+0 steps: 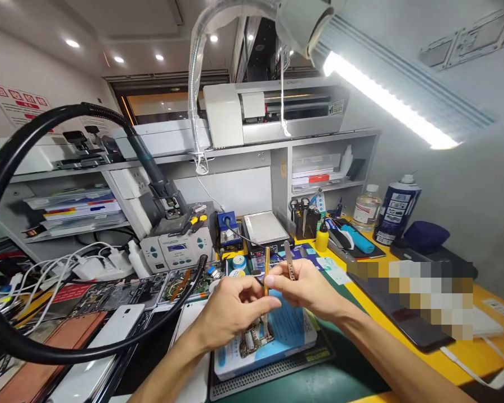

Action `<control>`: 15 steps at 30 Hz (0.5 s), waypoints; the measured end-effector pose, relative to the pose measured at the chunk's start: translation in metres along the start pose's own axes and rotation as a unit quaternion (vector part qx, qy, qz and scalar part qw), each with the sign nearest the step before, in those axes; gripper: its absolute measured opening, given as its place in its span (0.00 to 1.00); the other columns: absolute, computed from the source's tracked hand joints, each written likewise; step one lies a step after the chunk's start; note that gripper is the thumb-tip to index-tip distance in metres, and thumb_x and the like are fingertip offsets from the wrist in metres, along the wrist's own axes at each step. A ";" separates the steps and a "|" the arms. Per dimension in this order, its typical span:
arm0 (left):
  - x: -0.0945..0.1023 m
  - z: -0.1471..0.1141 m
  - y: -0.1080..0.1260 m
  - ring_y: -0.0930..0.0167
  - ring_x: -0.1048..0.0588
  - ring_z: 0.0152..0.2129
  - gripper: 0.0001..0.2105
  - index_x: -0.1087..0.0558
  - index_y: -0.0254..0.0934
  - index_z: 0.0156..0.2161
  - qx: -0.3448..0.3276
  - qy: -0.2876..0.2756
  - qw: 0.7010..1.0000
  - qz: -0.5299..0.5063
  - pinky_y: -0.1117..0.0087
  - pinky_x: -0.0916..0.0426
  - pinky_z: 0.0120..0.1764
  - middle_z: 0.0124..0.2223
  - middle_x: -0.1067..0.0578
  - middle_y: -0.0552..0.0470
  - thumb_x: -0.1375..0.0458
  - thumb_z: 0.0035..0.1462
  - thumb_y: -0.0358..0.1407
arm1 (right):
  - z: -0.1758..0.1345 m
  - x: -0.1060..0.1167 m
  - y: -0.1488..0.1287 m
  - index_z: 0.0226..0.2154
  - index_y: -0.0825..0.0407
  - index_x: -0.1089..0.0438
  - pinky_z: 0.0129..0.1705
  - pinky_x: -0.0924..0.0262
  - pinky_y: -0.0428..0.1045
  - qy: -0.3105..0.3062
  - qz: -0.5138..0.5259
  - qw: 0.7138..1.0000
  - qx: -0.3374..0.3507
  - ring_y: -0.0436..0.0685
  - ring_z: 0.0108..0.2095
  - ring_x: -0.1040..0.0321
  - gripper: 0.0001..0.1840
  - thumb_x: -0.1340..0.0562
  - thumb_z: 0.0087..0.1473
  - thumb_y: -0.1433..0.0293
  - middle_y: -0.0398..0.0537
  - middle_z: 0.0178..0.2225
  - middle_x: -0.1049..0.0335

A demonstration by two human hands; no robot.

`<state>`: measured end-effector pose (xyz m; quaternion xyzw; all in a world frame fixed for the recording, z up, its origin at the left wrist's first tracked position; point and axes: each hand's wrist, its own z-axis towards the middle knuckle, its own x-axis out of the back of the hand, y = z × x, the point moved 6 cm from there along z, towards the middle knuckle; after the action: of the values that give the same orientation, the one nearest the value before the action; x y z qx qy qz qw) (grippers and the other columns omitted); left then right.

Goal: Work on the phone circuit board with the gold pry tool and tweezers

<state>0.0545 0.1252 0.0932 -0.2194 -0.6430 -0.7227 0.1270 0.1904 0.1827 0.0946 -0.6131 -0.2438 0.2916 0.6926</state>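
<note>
Between my hands stands a slim gold-coloured tool (267, 259), nearly upright; its exact kind does not show. My left hand (231, 308) is closed around its lower part, fingers curled and thumb stretched forward. The tip of my right thumb touches the same tool. In the curled fingers of my right hand (306, 282) are grey metal tweezers (289, 258) with a row of holes, pointing up. Below my hands a small phone circuit board (252, 342) lies on a blue and white box (292, 340), partly hidden by my left hand.
A black hose (46, 355) loops across the left side from a hot-air station (178, 252). Phones and boards crowd the left. A yellow bottle (321, 239), a spray can (397, 211) and a black phone (397, 313) stand or lie to the right. A lamp (386, 84) hangs above.
</note>
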 end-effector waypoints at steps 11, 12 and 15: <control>-0.006 -0.017 -0.026 0.83 0.45 0.12 0.14 0.29 0.32 0.38 0.148 -0.064 0.974 -0.158 0.81 0.52 0.14 0.21 0.39 0.64 0.43 0.67 0.44 | 0.004 0.017 -0.004 0.23 0.51 0.40 0.17 0.67 0.43 0.083 0.085 0.993 0.017 0.42 0.15 0.65 0.22 0.32 0.57 0.58 0.26 0.14 0.60; -0.008 -0.017 -0.027 0.84 0.46 0.12 0.14 0.29 0.32 0.38 0.155 -0.059 0.973 -0.161 0.81 0.53 0.13 0.21 0.39 0.64 0.43 0.67 0.43 | 0.005 0.017 -0.004 0.24 0.51 0.39 0.17 0.67 0.43 0.087 0.088 0.992 0.019 0.42 0.15 0.65 0.21 0.32 0.58 0.59 0.26 0.14 0.60; -0.014 -0.014 -0.030 0.84 0.46 0.11 0.12 0.30 0.32 0.37 0.157 -0.031 0.973 -0.167 0.82 0.53 0.13 0.21 0.39 0.65 0.42 0.66 0.41 | 0.005 0.019 -0.003 0.24 0.52 0.38 0.16 0.66 0.42 0.093 0.094 0.991 0.020 0.42 0.14 0.65 0.20 0.33 0.59 0.61 0.25 0.15 0.59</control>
<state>0.0505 0.1138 0.0597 -0.1090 -0.7797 -0.6164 0.0176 0.2001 0.1994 0.0978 -0.6435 -0.1134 0.3023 0.6941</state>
